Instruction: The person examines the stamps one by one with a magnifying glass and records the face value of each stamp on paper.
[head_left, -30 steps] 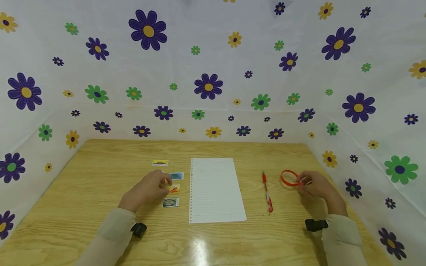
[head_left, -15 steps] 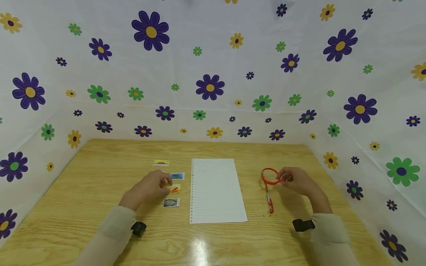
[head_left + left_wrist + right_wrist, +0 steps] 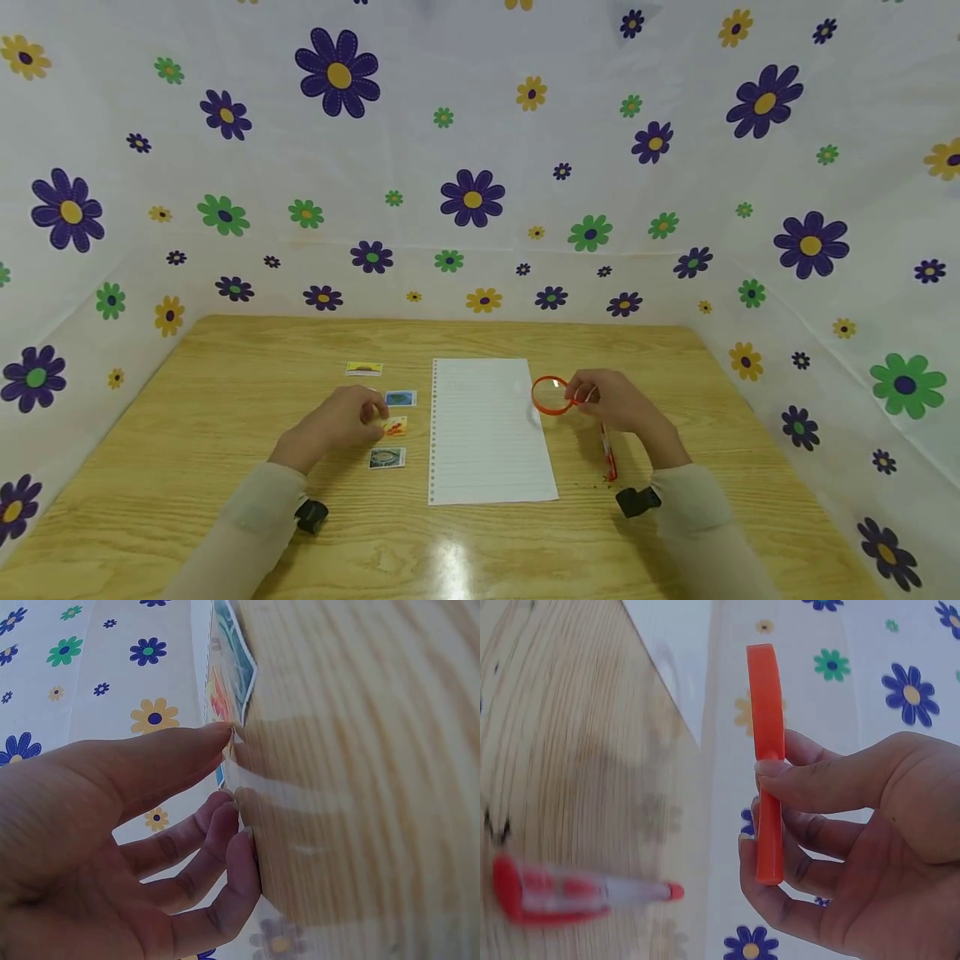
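My right hand (image 3: 618, 404) pinches the handle of a red-orange magnifying glass (image 3: 767, 705) between thumb and fingers. The lens is raised over the right edge of a lined sheet of paper (image 3: 487, 442); the right wrist view shows the glass edge-on. My left hand (image 3: 341, 421) rests on the table left of the sheet, fingers loosely bent. Its thumb tip touches the edge of a small stamp-like picture card with a red and yellow print (image 3: 395, 427). Around that hand lie a blue card (image 3: 401, 398), a dark green card (image 3: 387, 457) and a yellow card (image 3: 364, 368).
A red-and-clear pen (image 3: 608, 454) lies on the wooden table (image 3: 480, 550), partly hidden below my right hand. Small dark specks sit near its lower end. A white cloth with flower prints (image 3: 480, 142) encloses the table at the back and sides.
My right hand has carried the magnifying glass leftward, from right of the pen, across it, to the sheet's right edge. My left hand stays in place by the cards.
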Action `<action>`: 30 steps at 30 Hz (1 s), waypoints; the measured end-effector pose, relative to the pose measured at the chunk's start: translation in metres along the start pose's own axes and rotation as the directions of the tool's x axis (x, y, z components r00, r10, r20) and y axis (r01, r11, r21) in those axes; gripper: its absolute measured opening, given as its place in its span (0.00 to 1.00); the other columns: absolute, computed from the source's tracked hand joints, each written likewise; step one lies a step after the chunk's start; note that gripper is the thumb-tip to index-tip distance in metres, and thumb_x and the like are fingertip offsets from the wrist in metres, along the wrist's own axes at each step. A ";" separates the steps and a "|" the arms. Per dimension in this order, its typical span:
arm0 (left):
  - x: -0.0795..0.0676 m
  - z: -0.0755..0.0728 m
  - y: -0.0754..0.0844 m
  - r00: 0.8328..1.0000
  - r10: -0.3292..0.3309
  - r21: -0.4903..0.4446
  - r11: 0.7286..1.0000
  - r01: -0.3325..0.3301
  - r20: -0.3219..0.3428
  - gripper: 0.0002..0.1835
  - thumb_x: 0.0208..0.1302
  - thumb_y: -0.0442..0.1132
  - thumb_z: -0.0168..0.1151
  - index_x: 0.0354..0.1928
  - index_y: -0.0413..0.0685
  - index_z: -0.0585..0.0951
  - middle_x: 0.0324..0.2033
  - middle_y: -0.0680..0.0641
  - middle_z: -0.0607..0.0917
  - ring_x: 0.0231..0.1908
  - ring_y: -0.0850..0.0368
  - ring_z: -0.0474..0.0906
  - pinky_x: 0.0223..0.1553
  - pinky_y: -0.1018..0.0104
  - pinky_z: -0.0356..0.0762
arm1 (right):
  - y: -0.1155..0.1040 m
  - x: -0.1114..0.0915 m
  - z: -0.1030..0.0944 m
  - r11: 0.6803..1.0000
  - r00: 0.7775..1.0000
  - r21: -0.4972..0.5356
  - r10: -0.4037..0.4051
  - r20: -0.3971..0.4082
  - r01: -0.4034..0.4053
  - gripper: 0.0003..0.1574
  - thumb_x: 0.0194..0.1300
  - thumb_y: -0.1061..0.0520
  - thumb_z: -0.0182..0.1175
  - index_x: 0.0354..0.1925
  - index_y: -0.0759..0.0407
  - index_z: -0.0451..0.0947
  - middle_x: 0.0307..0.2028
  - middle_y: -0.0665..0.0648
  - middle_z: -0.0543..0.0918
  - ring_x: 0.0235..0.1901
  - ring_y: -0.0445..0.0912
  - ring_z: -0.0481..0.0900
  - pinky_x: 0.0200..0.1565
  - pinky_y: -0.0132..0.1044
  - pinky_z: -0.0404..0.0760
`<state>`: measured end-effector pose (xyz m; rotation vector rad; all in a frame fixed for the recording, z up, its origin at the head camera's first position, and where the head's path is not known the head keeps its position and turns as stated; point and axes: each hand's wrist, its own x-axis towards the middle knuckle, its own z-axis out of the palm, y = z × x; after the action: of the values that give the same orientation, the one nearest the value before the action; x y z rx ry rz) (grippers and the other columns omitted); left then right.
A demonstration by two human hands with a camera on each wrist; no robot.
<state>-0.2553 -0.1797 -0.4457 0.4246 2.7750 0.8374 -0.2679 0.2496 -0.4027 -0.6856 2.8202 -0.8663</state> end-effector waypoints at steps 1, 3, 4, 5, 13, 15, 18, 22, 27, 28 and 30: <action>0.000 0.000 0.000 1.000 0.000 0.005 1.000 0.000 0.000 0.08 0.61 0.34 0.73 0.42 0.46 0.86 0.36 0.47 0.80 0.36 0.54 0.72 0.41 0.60 0.74 | -0.002 0.003 0.003 1.000 1.000 -0.001 -0.012 0.002 0.012 0.09 0.65 0.72 0.63 0.42 0.64 0.81 0.36 0.60 0.85 0.36 0.46 0.79 0.39 0.36 0.81; 0.000 0.000 -0.001 1.000 0.004 0.013 1.000 -0.004 0.001 0.08 0.61 0.35 0.74 0.42 0.47 0.86 0.36 0.47 0.80 0.36 0.54 0.72 0.40 0.60 0.74 | -0.007 0.009 0.008 0.999 0.999 0.001 -0.039 0.007 0.039 0.09 0.65 0.72 0.63 0.42 0.64 0.82 0.36 0.59 0.85 0.36 0.46 0.79 0.41 0.36 0.82; 0.000 0.000 -0.001 1.000 0.001 0.012 1.000 -0.001 0.001 0.08 0.61 0.35 0.74 0.42 0.47 0.86 0.36 0.47 0.80 0.36 0.54 0.72 0.41 0.60 0.74 | -0.009 0.012 0.011 0.998 0.998 0.001 -0.056 0.009 0.056 0.08 0.65 0.72 0.64 0.42 0.64 0.82 0.36 0.59 0.85 0.36 0.45 0.80 0.42 0.37 0.83; 0.000 0.000 -0.001 1.000 -0.001 0.008 1.000 0.001 0.002 0.08 0.61 0.35 0.74 0.42 0.47 0.86 0.36 0.47 0.80 0.37 0.54 0.72 0.41 0.60 0.74 | -0.012 0.015 0.014 0.997 0.997 0.006 -0.073 0.011 0.073 0.09 0.65 0.73 0.64 0.42 0.65 0.82 0.36 0.59 0.85 0.36 0.45 0.80 0.42 0.37 0.83; 0.003 -0.001 -0.005 0.999 -0.041 -0.022 0.999 0.042 0.019 0.09 0.61 0.36 0.74 0.43 0.51 0.86 0.39 0.47 0.81 0.40 0.52 0.74 0.44 0.58 0.77 | -0.035 0.035 0.035 0.990 0.988 0.034 -0.141 0.054 0.140 0.10 0.64 0.74 0.64 0.41 0.64 0.83 0.36 0.60 0.86 0.35 0.43 0.80 0.42 0.34 0.83; 0.003 0.000 -0.006 0.998 -0.055 -0.026 0.998 0.056 0.022 0.09 0.61 0.37 0.74 0.43 0.51 0.86 0.40 0.47 0.82 0.41 0.53 0.74 0.46 0.58 0.77 | -0.041 0.039 0.041 0.990 0.988 0.037 -0.139 0.064 0.136 0.10 0.64 0.73 0.64 0.42 0.64 0.83 0.36 0.61 0.86 0.35 0.43 0.79 0.42 0.33 0.83; 0.003 0.001 -0.007 0.998 -0.058 -0.029 0.998 0.058 0.024 0.09 0.61 0.37 0.75 0.43 0.51 0.87 0.40 0.47 0.82 0.41 0.53 0.75 0.47 0.57 0.78 | -0.049 0.044 0.049 0.990 0.987 0.030 -0.140 0.074 0.138 0.10 0.64 0.73 0.65 0.41 0.63 0.83 0.36 0.60 0.86 0.35 0.43 0.79 0.41 0.31 0.82; 0.003 0.001 -0.007 0.998 -0.056 -0.038 0.998 0.057 0.028 0.09 0.61 0.37 0.75 0.42 0.51 0.87 0.40 0.47 0.82 0.41 0.52 0.75 0.47 0.56 0.78 | -0.058 0.050 0.058 0.987 0.983 0.029 -0.163 0.080 0.161 0.09 0.64 0.72 0.65 0.41 0.63 0.84 0.36 0.58 0.86 0.35 0.43 0.79 0.41 0.30 0.81; 0.003 0.001 -0.007 0.998 -0.054 -0.035 0.998 0.055 0.025 0.08 0.61 0.36 0.75 0.42 0.51 0.87 0.40 0.47 0.82 0.41 0.53 0.75 0.47 0.56 0.78 | -0.070 0.056 0.065 0.979 0.976 0.023 -0.202 0.075 0.201 0.10 0.63 0.73 0.64 0.40 0.63 0.83 0.35 0.56 0.86 0.35 0.43 0.79 0.40 0.29 0.80; 0.003 0.000 -0.007 0.998 -0.050 -0.034 0.998 0.051 0.023 0.08 0.61 0.36 0.75 0.42 0.51 0.87 0.40 0.47 0.82 0.41 0.53 0.75 0.47 0.56 0.78 | -0.072 0.056 0.066 0.978 0.976 0.020 -0.207 0.075 0.206 0.10 0.63 0.74 0.64 0.40 0.63 0.83 0.34 0.56 0.86 0.35 0.42 0.79 0.40 0.29 0.79; 0.003 0.000 -0.007 0.999 -0.037 -0.033 0.999 0.037 0.020 0.08 0.61 0.36 0.75 0.42 0.50 0.86 0.40 0.47 0.82 0.41 0.53 0.75 0.47 0.56 0.78 | -0.075 0.058 0.069 0.977 0.974 0.021 -0.212 0.076 0.211 0.10 0.63 0.74 0.64 0.40 0.63 0.83 0.34 0.56 0.86 0.35 0.42 0.78 0.39 0.28 0.78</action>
<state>-0.2596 -0.1847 -0.4498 0.3721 2.7385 0.8650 -0.2746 0.1331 -0.4162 -1.0090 2.7057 -0.8671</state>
